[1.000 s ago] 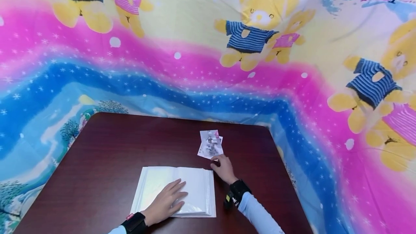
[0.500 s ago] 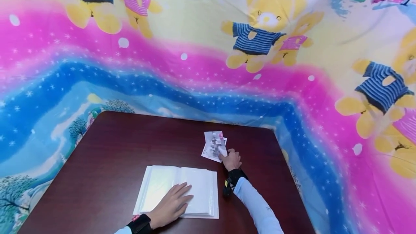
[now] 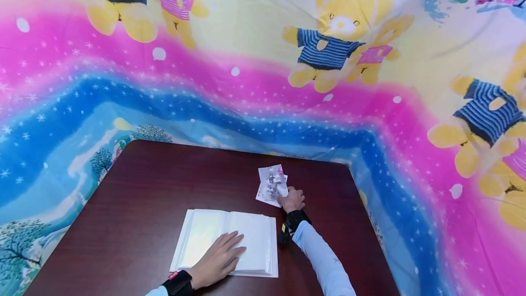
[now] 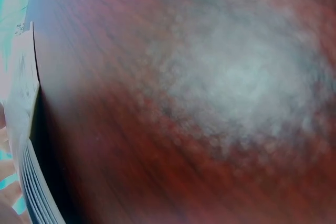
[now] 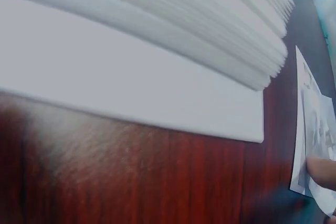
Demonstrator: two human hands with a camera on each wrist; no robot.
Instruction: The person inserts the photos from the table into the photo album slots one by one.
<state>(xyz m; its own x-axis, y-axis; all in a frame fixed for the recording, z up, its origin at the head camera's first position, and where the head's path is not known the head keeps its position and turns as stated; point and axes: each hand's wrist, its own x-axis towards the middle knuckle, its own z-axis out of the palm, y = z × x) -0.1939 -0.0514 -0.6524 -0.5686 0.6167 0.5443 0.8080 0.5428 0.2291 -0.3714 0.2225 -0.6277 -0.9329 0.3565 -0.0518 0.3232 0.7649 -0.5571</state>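
An open photo album (image 3: 250,223) with white, clear-sleeved pages lies near the front of the table. My left hand (image 3: 219,259) rests flat on it, fingers spread over the right page. In the left wrist view only the album's edge (image 4: 37,182) and parts of the fingers show at the far left. Beyond the album's upper right corner are overlapping photos (image 3: 271,182), greyish with a pink patch. My right hand (image 3: 292,199) pinches the top photo (image 5: 320,129) by its near right corner, thumb on its face. Another photo (image 5: 299,166) lies underneath.
The dark reddish-brown table (image 3: 172,177) has a bear-printed cloth (image 3: 246,95) hanging around its back and sides. A thick stack of album pages (image 5: 210,35) fills the upper part of the right wrist view.
My right hand has moved onto the photos' near right corner and now grips the top one, which has tilted slightly. The left hand stays on the album. The head view has shifted a little.
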